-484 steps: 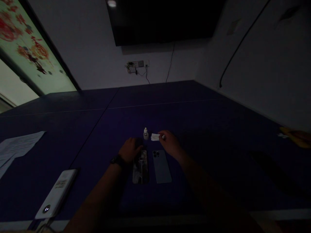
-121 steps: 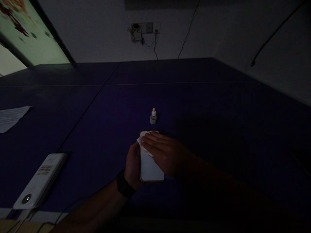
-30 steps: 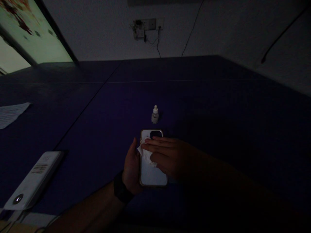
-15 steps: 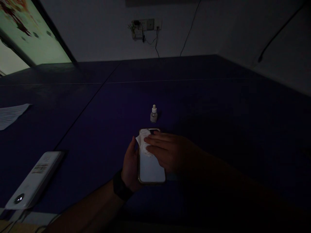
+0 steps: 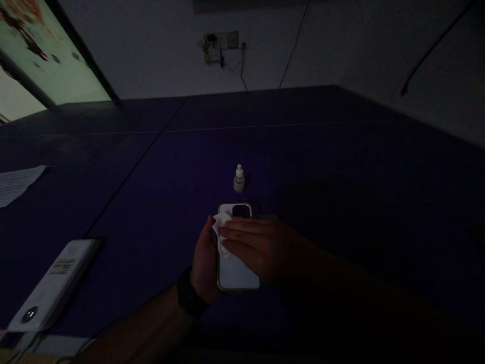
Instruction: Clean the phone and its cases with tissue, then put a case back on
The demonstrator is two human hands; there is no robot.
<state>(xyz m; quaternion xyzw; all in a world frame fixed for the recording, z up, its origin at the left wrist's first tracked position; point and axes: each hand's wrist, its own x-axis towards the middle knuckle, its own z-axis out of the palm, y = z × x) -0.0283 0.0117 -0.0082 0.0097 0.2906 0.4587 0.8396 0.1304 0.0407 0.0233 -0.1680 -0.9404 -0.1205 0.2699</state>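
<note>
A phone [image 5: 239,276] with a pale back, a dark camera block at its top and a thin gold-brown rim lies in my left hand [image 5: 205,260]. The left thumb runs along its left edge; the other left fingers are hidden beneath. My right hand [image 5: 261,246] presses a crumpled white tissue [image 5: 223,233] flat on the upper left of the phone's back, fingertips on the tissue. Just beyond the phone's top edge stands a small dropper bottle [image 5: 238,182], upright, with a white cap and a label.
The dark blue table [image 5: 170,177] spreads all around. A long white device [image 5: 53,285] with a round knob and cables lies at left, beyond it a printed sheet [image 5: 20,183]. Wall sockets [image 5: 223,43] with plugs and cords are at the back.
My right hand has slid the tissue down the phone's back, towards me, baring more of the camera block. The left hand keeps its hold; the bottle stands where it was.
</note>
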